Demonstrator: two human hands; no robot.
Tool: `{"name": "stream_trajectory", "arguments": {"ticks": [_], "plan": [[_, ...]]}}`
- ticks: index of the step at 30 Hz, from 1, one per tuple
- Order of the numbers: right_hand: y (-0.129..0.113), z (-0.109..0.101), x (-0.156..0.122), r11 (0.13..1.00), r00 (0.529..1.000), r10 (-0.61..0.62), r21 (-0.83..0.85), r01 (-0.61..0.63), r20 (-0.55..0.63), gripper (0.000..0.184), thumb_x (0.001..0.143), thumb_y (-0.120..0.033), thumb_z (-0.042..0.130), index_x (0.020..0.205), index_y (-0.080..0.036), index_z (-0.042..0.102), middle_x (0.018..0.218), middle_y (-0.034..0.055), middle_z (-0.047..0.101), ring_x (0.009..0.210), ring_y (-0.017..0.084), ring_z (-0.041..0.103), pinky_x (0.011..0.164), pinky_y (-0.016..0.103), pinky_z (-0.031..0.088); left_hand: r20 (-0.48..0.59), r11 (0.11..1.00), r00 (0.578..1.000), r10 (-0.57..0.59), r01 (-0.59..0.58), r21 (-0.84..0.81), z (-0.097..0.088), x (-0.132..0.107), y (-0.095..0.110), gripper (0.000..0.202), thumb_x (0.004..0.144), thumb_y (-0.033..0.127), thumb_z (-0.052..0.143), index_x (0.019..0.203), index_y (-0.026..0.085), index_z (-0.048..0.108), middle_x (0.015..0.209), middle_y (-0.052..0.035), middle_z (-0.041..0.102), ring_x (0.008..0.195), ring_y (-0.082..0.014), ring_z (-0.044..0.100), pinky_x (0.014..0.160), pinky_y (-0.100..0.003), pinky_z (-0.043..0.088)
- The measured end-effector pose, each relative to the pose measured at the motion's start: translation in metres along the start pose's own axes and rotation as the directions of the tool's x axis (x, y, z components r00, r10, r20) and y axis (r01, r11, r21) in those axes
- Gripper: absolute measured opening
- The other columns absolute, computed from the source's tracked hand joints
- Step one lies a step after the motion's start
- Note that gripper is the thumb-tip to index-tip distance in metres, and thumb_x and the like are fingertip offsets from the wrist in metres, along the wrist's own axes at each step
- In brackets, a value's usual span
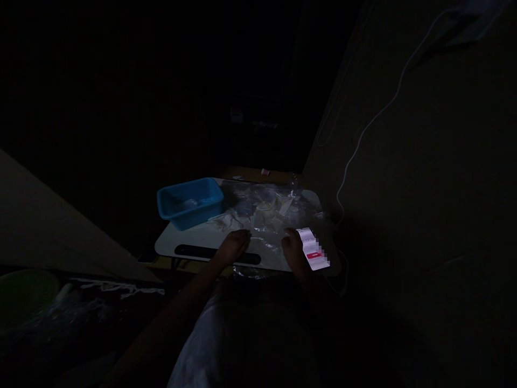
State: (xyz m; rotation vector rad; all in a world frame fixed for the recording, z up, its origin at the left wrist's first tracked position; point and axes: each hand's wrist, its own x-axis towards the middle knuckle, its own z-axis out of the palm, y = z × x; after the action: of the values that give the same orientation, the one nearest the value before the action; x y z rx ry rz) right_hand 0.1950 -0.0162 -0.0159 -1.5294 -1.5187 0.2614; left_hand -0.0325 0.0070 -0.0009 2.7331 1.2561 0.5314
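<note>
Darkness is covering most of the room, and a wall (pixel 424 188) is rising along the right side. A white table (pixel 167 241) is standing in front of the person, a long dark slot (pixel 197 251) running along its near edge. Clear plastic (pixel 246 199) is spreading, crumpled, across the table's middle and far side. A blue basin (pixel 197 214) is sitting at the far left, with something pale showing inside. White pieces (pixel 264 220) are lying among the plastic, between the basin and a phone (pixel 309 245), whose screen is glowing at the right edge. The left hand (pixel 233 246) is reaching over the slot, fingers curling near the white pieces. The right hand (pixel 293 250) is curling just beside the phone, well apart from the left. Plastic is glinting between them; whether either hand is pinching it, I cannot tell. Behind the table, a small pinkish item (pixel 265 172) is lying on a ledge.
</note>
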Motion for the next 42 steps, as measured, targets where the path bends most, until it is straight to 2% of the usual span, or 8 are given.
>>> {"name": "stream_trajectory", "arguments": {"ticks": [3,10,13,16,22,27,37,42], "plan": [[0.005,0.004,0.007,0.978,0.988,0.153,0.145,-0.152,0.004,0.035,0.074,-0.027,0.035,0.105,-0.020,0.049,0.089,0.0059,0.058,0.085,0.019,0.054,0.073,0.035,0.046,0.015,0.998,0.999,-0.029,0.028,0.053,0.005,0.000,-0.002,0.042,0.086,0.033,0.032,0.121,0.013,0.044,0.127,-0.0133,0.044,0.118,-0.0200,0.038,0.097,-0.038,0.029],[0.011,-0.002,0.026,0.776,0.961,0.202,0.567,-0.276,0.191,0.024,0.071,-0.038,0.045,0.088,-0.023,0.051,0.060,-0.0027,0.053,0.057,0.013,0.055,0.058,0.029,0.048,0.089,0.992,0.993,-0.073,0.063,0.112,0.007,-0.002,-0.004,0.045,0.085,0.038,0.034,0.126,0.020,0.037,0.135,-0.0112,0.033,0.125,-0.0214,0.028,0.100,-0.046,0.020],[0.009,-0.004,0.027,0.718,0.932,0.303,0.595,-0.361,0.199,0.024,0.063,-0.038,0.050,0.080,-0.020,0.053,0.060,-0.0024,0.055,0.055,0.013,0.055,0.053,0.028,0.046,0.080,0.991,0.995,-0.059,0.049,0.125,0.007,-0.003,-0.003,0.046,0.085,0.038,0.033,0.126,0.018,0.037,0.136,-0.0116,0.033,0.125,-0.0224,0.027,0.099,-0.048,0.020],[0.007,-0.003,0.026,0.752,0.926,0.341,0.543,-0.372,0.162,0.024,0.057,-0.033,0.055,0.076,-0.019,0.057,0.069,-0.0004,0.060,0.062,0.015,0.056,0.055,0.029,0.046,0.063,0.990,0.997,-0.043,0.034,0.135,0.005,-0.003,-0.001,0.046,0.086,0.039,0.032,0.127,0.018,0.036,0.137,-0.0112,0.031,0.126,-0.0230,0.026,0.098,-0.048,0.021],[0.002,0.003,0.023,0.913,0.985,0.165,0.367,-0.175,0.060,0.017,0.061,-0.022,0.050,0.075,-0.019,0.059,0.086,0.0039,0.064,0.083,0.018,0.056,0.079,0.035,0.043,0.092,0.991,0.994,0.060,-0.070,0.114,0.005,-0.004,-0.001,0.048,0.085,0.043,0.033,0.127,0.020,0.037,0.136,-0.0093,0.033,0.125,-0.0225,0.028,0.099,-0.047,0.019],[-0.004,0.004,0.010,0.978,0.995,-0.007,0.210,-0.013,0.095,0.034,0.067,-0.016,0.042,0.098,-0.019,0.056,0.100,0.0053,0.062,0.096,0.017,0.054,0.088,0.035,0.040,0.087,0.994,0.995,0.053,-0.061,0.095,0.005,-0.005,-0.001,0.050,0.084,0.045,0.034,0.127,0.019,0.036,0.135,-0.0109,0.034,0.125,-0.0237,0.028,0.099,-0.048,0.019],[-0.017,0.002,-0.009,0.966,0.932,-0.254,0.124,0.229,0.258,0.060,0.072,-0.006,0.036,0.130,-0.019,0.027,0.102,0.0033,0.064,0.104,0.016,0.052,0.093,0.036,0.038,0.074,0.995,0.997,0.019,-0.026,0.091,0.005,-0.006,0.002,0.048,0.086,0.043,0.032,0.126,0.019,0.038,0.135,-0.0114,0.034,0.124,-0.0225,0.029,0.099,-0.047,0.020],[-0.021,0.000,-0.010,0.932,0.879,-0.353,0.041,0.359,0.320,0.063,0.070,-0.003,0.036,0.130,-0.020,0.029,0.101,0.0031,0.064,0.105,0.018,0.051,0.096,0.040,0.036,0.070,0.997,0.997,0.020,-0.026,0.080,0.003,-0.007,0.003,0.048,0.085,0.042,0.034,0.127,0.019,0.037,0.135,-0.0109,0.034,0.125,-0.0227,0.029,0.100,-0.046,0.020]]}}
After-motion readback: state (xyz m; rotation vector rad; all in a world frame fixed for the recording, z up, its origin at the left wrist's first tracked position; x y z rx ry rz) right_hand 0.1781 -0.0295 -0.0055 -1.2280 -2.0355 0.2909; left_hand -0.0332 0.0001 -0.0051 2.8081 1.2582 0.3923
